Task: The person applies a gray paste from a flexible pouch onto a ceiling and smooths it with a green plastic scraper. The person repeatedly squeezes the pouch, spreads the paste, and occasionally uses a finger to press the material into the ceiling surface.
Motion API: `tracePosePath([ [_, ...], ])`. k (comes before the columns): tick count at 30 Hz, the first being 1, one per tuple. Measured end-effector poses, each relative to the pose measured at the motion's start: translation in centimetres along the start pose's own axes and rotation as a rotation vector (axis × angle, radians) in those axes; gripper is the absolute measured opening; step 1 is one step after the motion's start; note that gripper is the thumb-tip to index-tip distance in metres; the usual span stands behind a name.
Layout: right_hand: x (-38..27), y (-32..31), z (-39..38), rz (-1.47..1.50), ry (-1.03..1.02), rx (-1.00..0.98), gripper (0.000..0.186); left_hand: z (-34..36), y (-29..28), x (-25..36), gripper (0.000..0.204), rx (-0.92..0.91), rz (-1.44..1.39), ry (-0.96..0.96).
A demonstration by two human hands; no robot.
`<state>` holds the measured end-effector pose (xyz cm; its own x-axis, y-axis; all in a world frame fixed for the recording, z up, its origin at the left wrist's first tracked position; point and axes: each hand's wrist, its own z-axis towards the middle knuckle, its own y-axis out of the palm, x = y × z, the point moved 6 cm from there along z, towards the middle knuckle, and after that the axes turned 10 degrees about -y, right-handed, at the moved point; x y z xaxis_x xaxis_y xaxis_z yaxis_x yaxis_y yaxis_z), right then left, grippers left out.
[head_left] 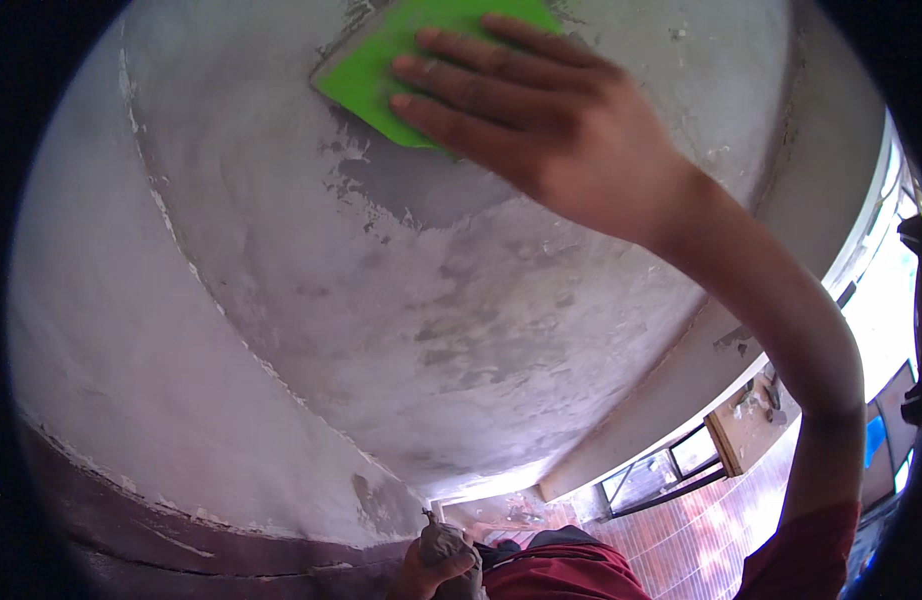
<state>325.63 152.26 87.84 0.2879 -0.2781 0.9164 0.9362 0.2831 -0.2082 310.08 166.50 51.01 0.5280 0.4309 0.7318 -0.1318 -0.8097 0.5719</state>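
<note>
Most of the view is filled by a rough grey plastered wall (451, 330), patchy with darker damp-looking spots and flaking white bits. A reddish tiled floor (701, 540) is seen lower right, lit by sun. A dark-framed window (661, 475) and a wooden board (746, 425) are spotted nearby.

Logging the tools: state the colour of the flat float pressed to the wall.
Bright green float, seen in the head view.

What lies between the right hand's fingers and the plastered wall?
In the head view, a green flat pad lies under the right hand, pressed against the wall.
</note>
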Motion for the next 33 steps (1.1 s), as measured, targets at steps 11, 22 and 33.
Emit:
tracePosePath([
  [11, -7.3, 0.0, -8.5, 0.223, 0.018, -0.327, 0.038, 0.1, 0.3, 0.9, 0.019, -0.071, -0.011, 0.065],
  [22, -4.9, -7.2, -7.6, 0.167, 0.235, -0.279, 0.028, -0.2, 1.4, 0.4, 0.014, -0.107, -0.051, 0.009],
  [33, -4.7, -8.9, -11.9, 0.334, 0.771, 0.088, 0.048, 0.3, -0.1, 0.1, 0.021, 0.051, 0.081, -0.047],
])
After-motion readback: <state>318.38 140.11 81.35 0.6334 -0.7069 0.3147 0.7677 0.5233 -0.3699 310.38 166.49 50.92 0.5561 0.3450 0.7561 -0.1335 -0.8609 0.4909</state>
